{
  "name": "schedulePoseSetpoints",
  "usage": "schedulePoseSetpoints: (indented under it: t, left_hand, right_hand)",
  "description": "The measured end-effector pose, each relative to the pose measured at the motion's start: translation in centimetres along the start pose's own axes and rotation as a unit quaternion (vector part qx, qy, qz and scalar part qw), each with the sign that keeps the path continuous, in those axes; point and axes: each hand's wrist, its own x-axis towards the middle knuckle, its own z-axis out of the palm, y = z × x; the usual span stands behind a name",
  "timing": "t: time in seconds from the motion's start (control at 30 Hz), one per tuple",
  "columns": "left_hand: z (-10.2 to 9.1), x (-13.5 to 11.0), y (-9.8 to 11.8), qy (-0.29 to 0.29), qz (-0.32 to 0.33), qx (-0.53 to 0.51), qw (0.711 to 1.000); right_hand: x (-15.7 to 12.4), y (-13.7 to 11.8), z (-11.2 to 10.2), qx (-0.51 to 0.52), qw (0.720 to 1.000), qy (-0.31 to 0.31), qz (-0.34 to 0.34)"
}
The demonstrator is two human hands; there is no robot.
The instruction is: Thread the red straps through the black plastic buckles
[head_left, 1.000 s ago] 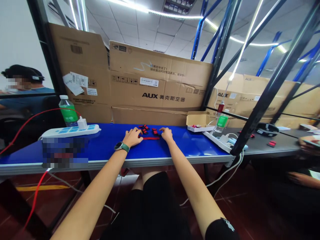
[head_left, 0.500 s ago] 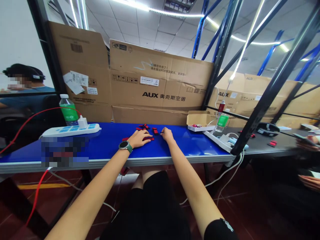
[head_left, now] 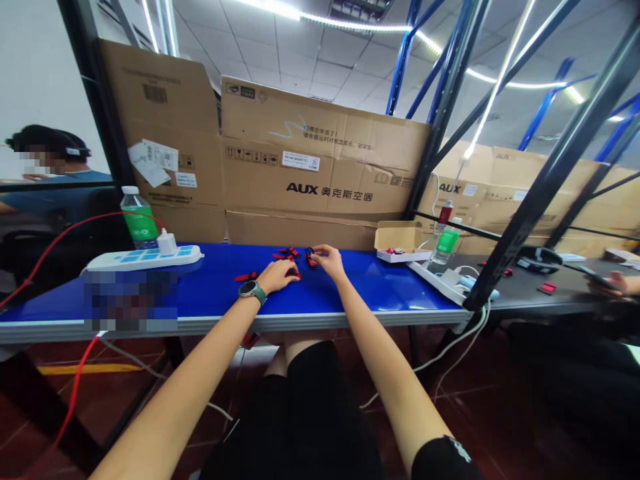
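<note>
My left hand (head_left: 277, 277), with a green-strapped watch (head_left: 252, 291) on its wrist, lies on the blue table (head_left: 360, 287). Its fingertips are over a red strap (head_left: 246, 276), whose end sticks out to the left. My right hand (head_left: 329, 260) reaches left, its fingers against a small black-and-red piece (head_left: 311, 258). I cannot tell whether they grip it. Between the hands, a little farther away, lies a tangle of similar red-and-black pieces (head_left: 287, 253). Part of the strap is hidden under my left hand.
On the blue table stand a white power strip (head_left: 143, 259), a green-labelled water bottle (head_left: 139, 219) and an open cardboard box (head_left: 397, 241). A black rack upright (head_left: 520, 227) rises at the right, by a grey table (head_left: 525, 293) where a co-worker's hand (head_left: 607, 283) holds a phone.
My right hand has moved left and up onto the small piece. The red strap now reaches farther left of my left hand, and both hands are closer together.
</note>
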Motion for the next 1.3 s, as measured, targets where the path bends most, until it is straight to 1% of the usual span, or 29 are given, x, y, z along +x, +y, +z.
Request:
schedulePoseSetpoints:
  t: [0.07, 0.17, 0.27, 0.37, 0.5, 0.63, 0.87, 0.97, 1.07, 1.17, 1.3]
  left_hand:
    - [0.1, 0.2, -0.4, 0.024, -0.023, -0.051, 0.998]
    - [0.1, 0.5, -0.9, 0.067, -0.060, -0.129, 0.988]
    - [0.0, 0.8, -0.8, 0.094, -0.087, -0.182, 0.975]
    - [-0.3, 0.9, -0.4, 0.089, -0.076, -0.191, 0.975]
    - [-0.4, 0.9, -0.1, 0.060, -0.054, -0.192, 0.978]
    - [-0.2, 1.0, -0.2, 0.054, -0.054, -0.207, 0.975]
    - [0.4, 0.6, -0.6, 0.064, -0.088, -0.268, 0.957]
    - [0.6, 0.7, -0.9, 0.058, -0.077, -0.274, 0.957]
    - [0.7, 0.8, -1.2, 0.076, -0.087, -0.278, 0.954]
    - [0.6, 0.7, -0.8, 0.080, -0.087, -0.244, 0.963]
    - [0.2, 0.3, 0.1, 0.075, -0.039, -0.155, 0.984]
  right_hand:
    - [-0.1, -0.3, 0.2, 0.047, 0.999, -0.005, 0.017]
    - [-0.4, -0.7, 0.5, 0.114, 0.991, -0.041, 0.054]
    - [-0.8, -1.0, 0.7, 0.096, 0.988, -0.101, 0.070]
    - [-1.1, -1.1, 1.0, 0.063, 0.986, -0.146, 0.057]
    - [-1.2, -0.9, 1.3, 0.054, 0.982, -0.168, 0.067]
    - [-1.3, -0.7, 1.3, 0.064, 0.975, -0.194, 0.084]
    - [-1.5, -0.4, 2.1, 0.038, 0.974, -0.198, 0.106]
    - [-1.3, -0.3, 2.6, 0.009, 0.980, -0.180, 0.080]
    - [-1.0, -0.1, 2.8, -0.033, 0.984, -0.170, 0.049]
    - [-0.9, 0.2, 2.6, -0.078, 0.980, -0.177, 0.042]
    - [-0.9, 0.4, 2.3, -0.096, 0.977, -0.186, 0.044]
